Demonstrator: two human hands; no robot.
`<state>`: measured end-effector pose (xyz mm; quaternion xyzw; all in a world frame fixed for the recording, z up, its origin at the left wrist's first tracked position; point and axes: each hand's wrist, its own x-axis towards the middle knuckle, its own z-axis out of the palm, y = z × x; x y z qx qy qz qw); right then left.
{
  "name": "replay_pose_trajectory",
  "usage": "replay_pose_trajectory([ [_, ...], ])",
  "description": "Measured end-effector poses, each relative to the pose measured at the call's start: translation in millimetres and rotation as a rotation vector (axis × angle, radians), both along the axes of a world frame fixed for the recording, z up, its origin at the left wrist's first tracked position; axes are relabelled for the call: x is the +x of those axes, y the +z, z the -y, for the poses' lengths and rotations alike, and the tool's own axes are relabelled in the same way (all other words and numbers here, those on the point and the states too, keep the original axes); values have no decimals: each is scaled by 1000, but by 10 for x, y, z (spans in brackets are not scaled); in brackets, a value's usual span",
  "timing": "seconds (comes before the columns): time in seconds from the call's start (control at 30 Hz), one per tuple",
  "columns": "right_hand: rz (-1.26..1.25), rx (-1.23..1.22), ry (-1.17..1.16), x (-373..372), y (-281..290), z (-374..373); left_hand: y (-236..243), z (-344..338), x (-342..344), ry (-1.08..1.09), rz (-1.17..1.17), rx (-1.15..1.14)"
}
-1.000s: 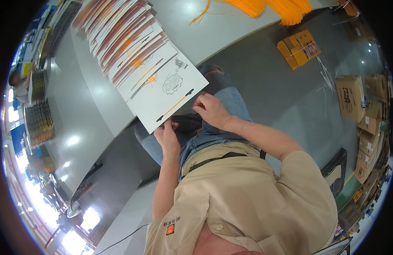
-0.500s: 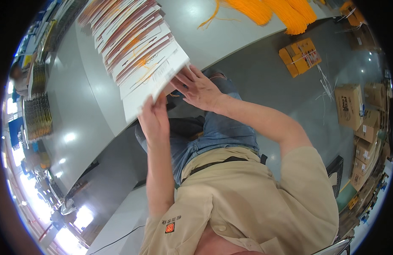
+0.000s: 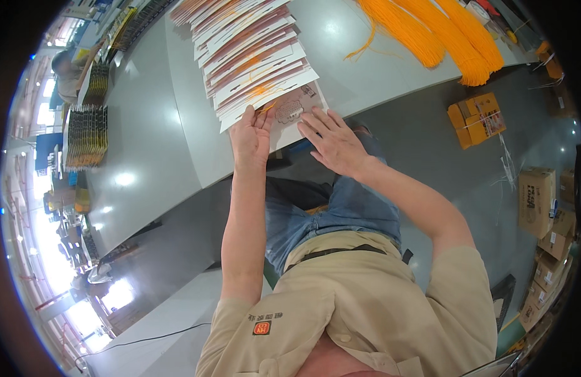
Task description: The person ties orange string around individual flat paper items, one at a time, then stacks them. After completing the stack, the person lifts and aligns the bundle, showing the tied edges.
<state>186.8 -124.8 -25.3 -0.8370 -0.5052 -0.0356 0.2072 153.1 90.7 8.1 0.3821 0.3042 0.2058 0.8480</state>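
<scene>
1. Presently, our cards [image 3: 256, 50]: fanned row, near twelve o'clock.
2. Left hand [image 3: 251, 138]: at nearest cards; whether gripping, we cannot tell.
3. Right hand [image 3: 334, 143]: fingers spread wide.
4. Risk: dragging fingers could snag orange thread [image 3: 260, 90], skewing cards.

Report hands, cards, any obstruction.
Left hand at overlapping card row's near end. Right hand open over nearest card. Orange cords apart, right of the row. Nothing visibly blocking either hand.
</scene>
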Motion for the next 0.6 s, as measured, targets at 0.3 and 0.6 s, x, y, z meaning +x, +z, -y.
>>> replay_pose_trajectory([
  [0.3,-54,120,3,27,6,6,87,-97,38,-88,-167,230],
  [0.6,-209,491,-456,1280,-63,473,266,-140,-526,-721,-343,1831],
])
